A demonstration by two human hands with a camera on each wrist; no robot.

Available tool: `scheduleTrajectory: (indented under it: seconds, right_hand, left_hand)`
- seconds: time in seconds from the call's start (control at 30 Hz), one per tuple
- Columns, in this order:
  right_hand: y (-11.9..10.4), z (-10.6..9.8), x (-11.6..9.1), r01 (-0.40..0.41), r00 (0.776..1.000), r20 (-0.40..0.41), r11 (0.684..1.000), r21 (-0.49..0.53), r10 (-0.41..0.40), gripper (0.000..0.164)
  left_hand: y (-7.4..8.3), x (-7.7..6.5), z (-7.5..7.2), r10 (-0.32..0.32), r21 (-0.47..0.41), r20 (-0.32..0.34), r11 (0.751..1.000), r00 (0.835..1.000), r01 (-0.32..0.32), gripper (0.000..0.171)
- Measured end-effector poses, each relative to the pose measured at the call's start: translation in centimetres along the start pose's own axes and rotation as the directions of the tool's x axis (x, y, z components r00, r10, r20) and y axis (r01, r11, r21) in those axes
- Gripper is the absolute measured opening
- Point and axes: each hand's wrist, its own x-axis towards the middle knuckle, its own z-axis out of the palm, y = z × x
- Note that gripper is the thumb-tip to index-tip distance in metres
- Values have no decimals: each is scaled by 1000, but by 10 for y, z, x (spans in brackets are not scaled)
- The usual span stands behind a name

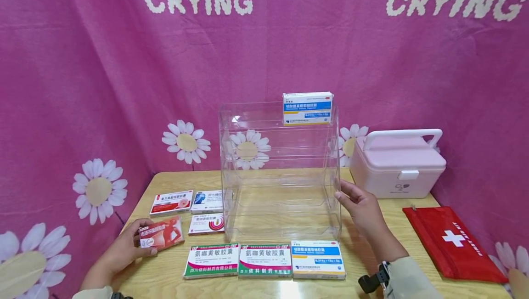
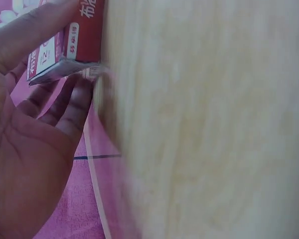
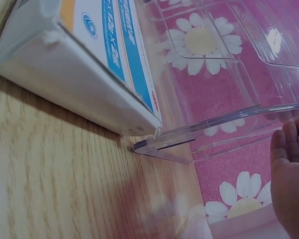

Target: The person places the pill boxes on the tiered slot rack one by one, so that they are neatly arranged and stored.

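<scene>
My left hand [image 1: 131,246] holds a red medicine box [image 1: 161,233] between thumb and fingers near the table's left side. In the left wrist view the same red box [image 2: 84,35] is cut off by the top edge. A clear stepped display rack [image 1: 281,193] stands mid-table, with a blue-and-white medicine box [image 1: 307,110] on its top tier at the right. My right hand [image 1: 363,207] touches the rack's right side. In the right wrist view its fingers [image 3: 291,142] lie fairly straight against the rack's edge.
Two green-and-white boxes [image 1: 211,261] and another blue-and-white box [image 1: 318,260] line the front. Left of the rack lie several boxes, including a red-and-white one [image 1: 171,203]. A pink case [image 1: 398,166] and a red first aid pouch [image 1: 452,244] are on the right.
</scene>
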Motion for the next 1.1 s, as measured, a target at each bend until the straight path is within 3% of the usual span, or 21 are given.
scheduleTrajectory:
  seconds: [0.27,0.7,0.9,1.0,1.1]
  right_hand:
    - [2,-1,2,-15,1000,3,1000,11,15,57]
    - [4,-1,1,-8,1000,10,1000,14,8,58]
    - [2,0,0,4,1000,-3,1000,11,-4,58]
    - [2,1,0,8,1000,-3,1000,5,-8,58]
    - [0,0,0,2,1000,7,1000,4,-2,58]
  left_hand:
    - [-5,-9,6,61,-118,-151,990,987,-79,59]
    - [-4,-23,3,69,-184,-280,975,958,-124,42]
    - [19,-18,-6,102,-170,-286,973,953,-155,43]
    - [39,-12,-14,149,-172,-297,963,943,-207,43]
    - [65,-5,-22,216,-147,-318,951,923,-273,42]
